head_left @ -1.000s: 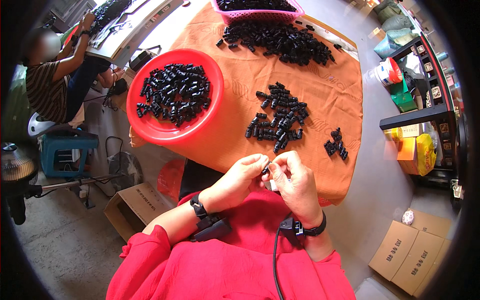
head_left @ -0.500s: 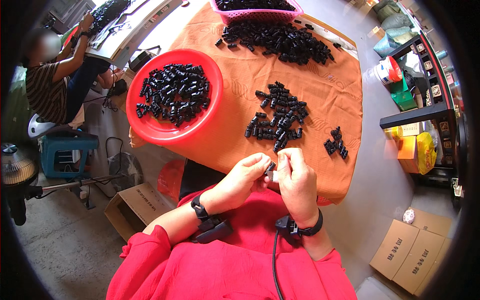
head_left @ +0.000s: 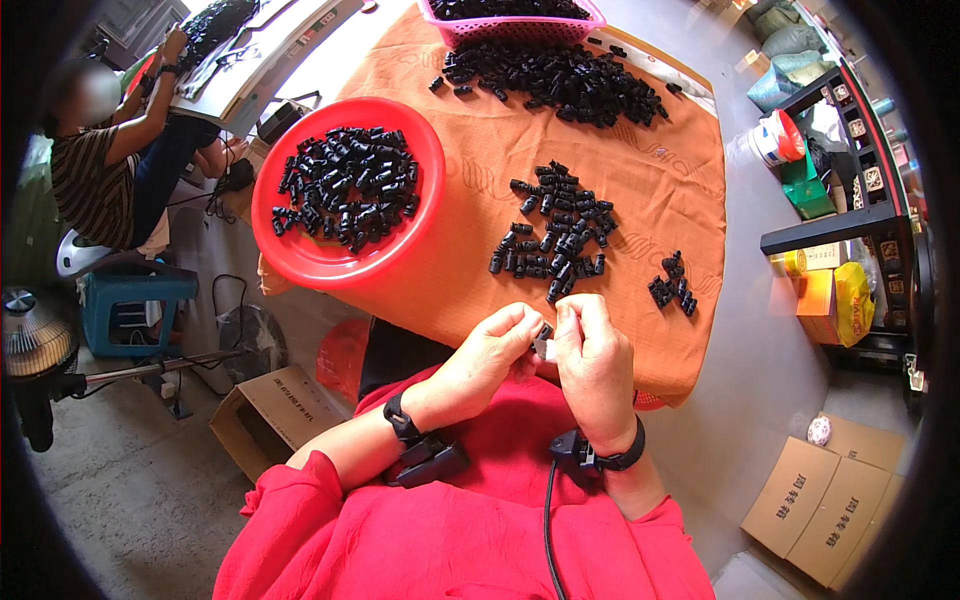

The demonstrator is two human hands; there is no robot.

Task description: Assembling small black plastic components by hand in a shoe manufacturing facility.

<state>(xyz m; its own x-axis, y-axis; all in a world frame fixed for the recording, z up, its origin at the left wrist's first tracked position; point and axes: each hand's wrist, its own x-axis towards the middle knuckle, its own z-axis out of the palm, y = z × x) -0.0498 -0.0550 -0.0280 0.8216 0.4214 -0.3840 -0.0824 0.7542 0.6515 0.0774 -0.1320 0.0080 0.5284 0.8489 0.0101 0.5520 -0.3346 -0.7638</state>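
Observation:
At the near edge of the table, my left hand (head_left: 478, 358) is closed in a pinch on a small black plastic fitting (head_left: 543, 332). Close against it, my right hand (head_left: 594, 362) is closed on a small flat pale piece (head_left: 545, 349), which meets the fitting; its kind is too small to make out. Just beyond my fingers lies a loose group of black fittings (head_left: 565, 225). A smaller cluster of black pieces (head_left: 672, 285) sits to the right. On the left, a red basin (head_left: 432, 190) holds many similar fittings.
An orange cloth (head_left: 465, 240) covers the table. Toward its far side lie a large heap of black fittings (head_left: 570, 85) and a pink basket (head_left: 500, 32) of them. Another person (head_left: 105, 160) works at a table on the far left. A black rack (head_left: 830, 230) stands at right.
Both hands stay in nearly the same place. The fitting has turned slightly between my left fingers, and the pale piece has shifted a little against it.

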